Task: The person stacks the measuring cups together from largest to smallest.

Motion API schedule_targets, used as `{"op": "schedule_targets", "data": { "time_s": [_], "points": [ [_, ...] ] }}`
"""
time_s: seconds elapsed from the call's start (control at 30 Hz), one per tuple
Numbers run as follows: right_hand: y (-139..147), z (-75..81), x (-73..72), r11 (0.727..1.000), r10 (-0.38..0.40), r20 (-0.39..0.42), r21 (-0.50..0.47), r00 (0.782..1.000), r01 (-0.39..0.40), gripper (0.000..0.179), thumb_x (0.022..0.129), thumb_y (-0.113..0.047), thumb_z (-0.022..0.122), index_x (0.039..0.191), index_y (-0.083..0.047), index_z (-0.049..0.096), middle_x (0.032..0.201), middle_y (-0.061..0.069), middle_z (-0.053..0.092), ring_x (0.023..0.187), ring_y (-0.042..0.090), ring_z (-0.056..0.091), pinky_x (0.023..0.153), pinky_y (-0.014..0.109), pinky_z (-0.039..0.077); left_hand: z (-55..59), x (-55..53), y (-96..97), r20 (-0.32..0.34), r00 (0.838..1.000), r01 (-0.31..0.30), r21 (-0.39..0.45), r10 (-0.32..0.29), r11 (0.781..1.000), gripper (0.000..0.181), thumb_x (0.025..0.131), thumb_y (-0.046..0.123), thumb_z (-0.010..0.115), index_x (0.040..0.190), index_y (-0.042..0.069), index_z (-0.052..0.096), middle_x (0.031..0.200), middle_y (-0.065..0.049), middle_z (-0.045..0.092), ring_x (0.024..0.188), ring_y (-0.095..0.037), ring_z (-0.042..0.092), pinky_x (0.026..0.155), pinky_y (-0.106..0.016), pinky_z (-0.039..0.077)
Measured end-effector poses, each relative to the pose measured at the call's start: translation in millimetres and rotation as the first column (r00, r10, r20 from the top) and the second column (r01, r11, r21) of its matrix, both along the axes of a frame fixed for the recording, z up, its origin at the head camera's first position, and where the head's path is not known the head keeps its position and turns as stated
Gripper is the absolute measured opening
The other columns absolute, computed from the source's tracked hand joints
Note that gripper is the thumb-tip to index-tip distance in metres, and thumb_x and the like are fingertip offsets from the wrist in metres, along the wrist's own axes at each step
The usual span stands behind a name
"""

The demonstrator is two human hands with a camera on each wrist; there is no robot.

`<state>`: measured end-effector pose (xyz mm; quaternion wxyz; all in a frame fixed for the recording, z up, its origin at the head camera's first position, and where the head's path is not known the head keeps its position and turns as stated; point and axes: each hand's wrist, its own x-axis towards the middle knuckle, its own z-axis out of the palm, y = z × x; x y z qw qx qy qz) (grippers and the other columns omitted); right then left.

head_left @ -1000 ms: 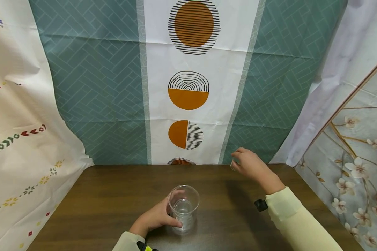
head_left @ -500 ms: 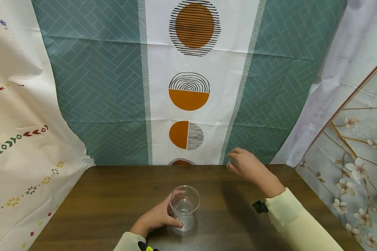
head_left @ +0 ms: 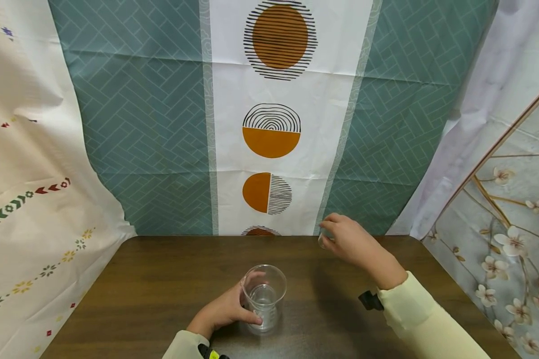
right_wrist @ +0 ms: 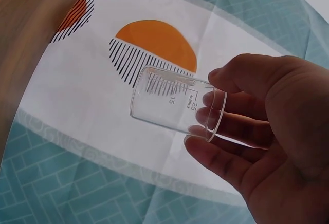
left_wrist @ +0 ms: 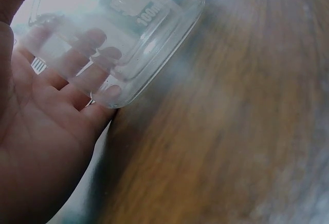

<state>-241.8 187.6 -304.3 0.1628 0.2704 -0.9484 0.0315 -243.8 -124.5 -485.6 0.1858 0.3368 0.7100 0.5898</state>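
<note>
A large clear beaker [head_left: 269, 315] stands upright on the brown wooden table, and my left hand [head_left: 226, 310] grips it from the left, thumb in front and fingers behind. Within it a smaller clear vessel [head_left: 262, 295] appears nested; a "100ml" print shows in the left wrist view, though which vessel bears it I cannot tell. Toward the table's back right, my right hand [head_left: 351, 243] is raised above the surface. It holds a small clear beaker [right_wrist: 167, 100] near its rim between thumb and fingers. Scale marks with 15 and 25 are printed on that beaker, which looks empty.
The wooden table [head_left: 161, 279] ends at a hanging cloth [head_left: 170, 149] in green and white with orange circles. A cream patterned cloth [head_left: 36, 209] hangs at the left, a floral one [head_left: 498, 259] at the right.
My right hand has moved slightly to the left with the small beaker, and its shadow has shifted left too. My left hand and the large beaker stay in place.
</note>
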Motion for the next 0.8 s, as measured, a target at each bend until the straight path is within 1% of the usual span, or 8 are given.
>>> {"op": "schedule_targets", "data": {
  "time_s": [0.13,0.2,0.4,0.43,0.47,0.7,0.8],
  "points": [
    [-3.4,1.3,2.9,1.000,0.009,0.010,0.001,1.000,-0.009,0.031,0.089,-0.016,0.069,0.116,-0.001,0.066,0.110,0.011,0.064,0.098,0.026,0.064,0.081,0.040,0.054,0.9,0.9,-0.3,-0.014,1.000,-0.016,-0.020,0.016,1.000,0.093,0.071,0.022,0.086,0.145,0.027,0.030,0.141,-0.006,0.050,0.122,-0.007,0.051,0.098,-0.020,0.040],
    [-5.3,2.3,4.2,1.000,0.016,0.012,0.004,1.000,-0.016,0.031,0.089,-0.016,0.069,0.116,-0.001,0.066,0.110,0.011,0.064,0.098,0.026,0.064,0.082,0.040,0.054,1.1,0.7,-0.7,-0.019,1.000,-0.015,-0.021,0.015,1.000,0.093,0.071,0.022,0.086,0.145,0.026,0.030,0.140,-0.005,0.050,0.122,-0.007,0.051,0.098,-0.020,0.040],
    [-9.7,4.7,8.7,1.000,0.018,0.043,0.025,0.999,-0.019,0.033,0.089,-0.017,0.069,0.118,-0.001,0.066,0.115,0.011,0.063,0.101,0.026,0.064,0.083,0.040,0.054,-2.7,-1.6,-1.0,0.008,1.000,0.029,0.021,-0.029,0.999,0.097,0.073,0.019,0.085,0.148,0.013,0.025,0.148,-0.016,0.043,0.124,-0.003,0.049,0.098,-0.020,0.042],
    [-10.3,5.1,9.3,0.999,0.020,0.045,0.028,0.999,-0.021,0.033,0.089,-0.018,0.069,0.118,-0.002,0.065,0.115,0.011,0.063,0.101,0.026,0.064,0.083,0.039,0.054,-3.2,-1.7,-1.2,0.011,0.999,0.031,0.022,-0.031,0.999,0.097,0.073,0.019,0.085,0.148,0.013,0.025,0.148,-0.017,0.041,0.125,-0.003,0.049,0.097,-0.020,0.042],
    [-11.0,5.7,9.9,0.999,0.024,0.043,0.031,0.999,-0.025,0.033,0.089,-0.018,0.069,0.118,-0.002,0.066,0.115,0.011,0.063,0.101,0.026,0.065,0.083,0.039,0.054,-3.5,-1.9,-1.3,0.017,0.999,0.034,0.024,-0.034,0.999,0.096,0.073,0.019,0.085,0.148,0.013,0.025,0.149,-0.017,0.040,0.125,-0.003,0.048,0.097,-0.020,0.042],
    [-16.1,9.4,11.8,0.998,0.057,0.012,0.028,0.998,-0.058,0.031,0.089,-0.019,0.070,0.115,-0.003,0.067,0.114,0.010,0.064,0.100,0.025,0.065,0.080,0.037,0.055,-1.5,-2.1,-2.5,-0.007,1.000,0.001,-0.006,-0.001,1.000,0.092,0.073,0.022,0.086,0.145,0.024,0.030,0.148,-0.007,0.042,0.127,-0.006,0.048,0.098,-0.020,0.041],
    [-18.1,10.1,12.5,0.997,0.071,0.008,0.022,0.997,-0.071,0.030,0.089,-0.018,0.070,0.115,-0.004,0.067,0.113,0.010,0.064,0.098,0.024,0.065,0.079,0.036,0.054,-0.3,-2.2,-2.8,-0.006,1.000,0.000,-0.009,0.000,1.000,0.091,0.072,0.022,0.086,0.145,0.026,0.030,0.147,-0.006,0.043,0.126,-0.007,0.048,0.099,-0.020,0.040]
  ]
}}
